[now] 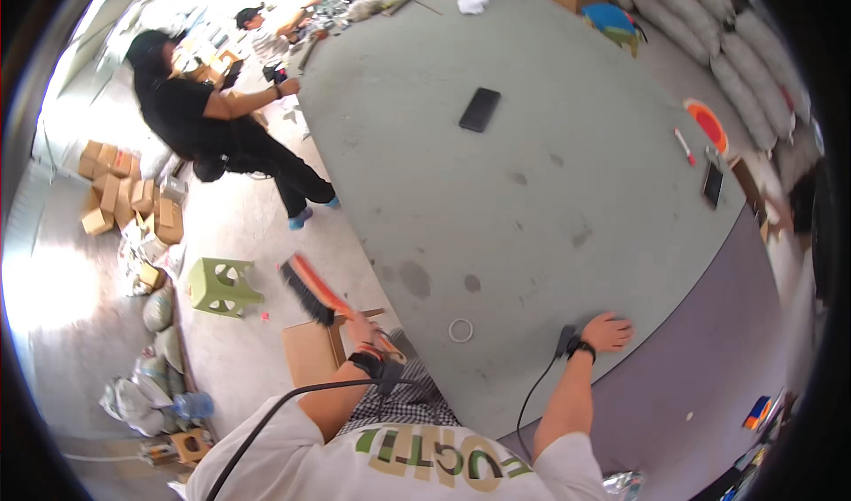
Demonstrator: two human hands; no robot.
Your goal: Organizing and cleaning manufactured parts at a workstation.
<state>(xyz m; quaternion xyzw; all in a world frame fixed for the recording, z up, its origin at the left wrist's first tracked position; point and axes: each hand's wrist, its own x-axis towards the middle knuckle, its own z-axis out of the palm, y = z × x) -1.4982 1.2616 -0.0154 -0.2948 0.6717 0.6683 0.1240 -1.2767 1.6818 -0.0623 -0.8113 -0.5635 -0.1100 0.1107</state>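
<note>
My left hand (361, 329) is closed around the handle of a bench brush (310, 290) with an orange-red back and dark bristles. The brush is held off the table's left edge, over the floor. My right hand (608, 332) lies flat on the grey-green tabletop (425, 182) near its right edge, with nothing seen in it. Between my hands, a thin white ring (460, 330) rests on the table. Dark smudges mark the surface. A black phone (480, 109) lies farther off, near the middle.
At the table's right are a second phone (713, 184) and a red-and-white marker (683, 145). A purplish surface (656, 368) adjoins there. On the left stand a green stool (220, 286), a cardboard box (312, 352) and a person in black (182, 102). Cables run from both my wrists.
</note>
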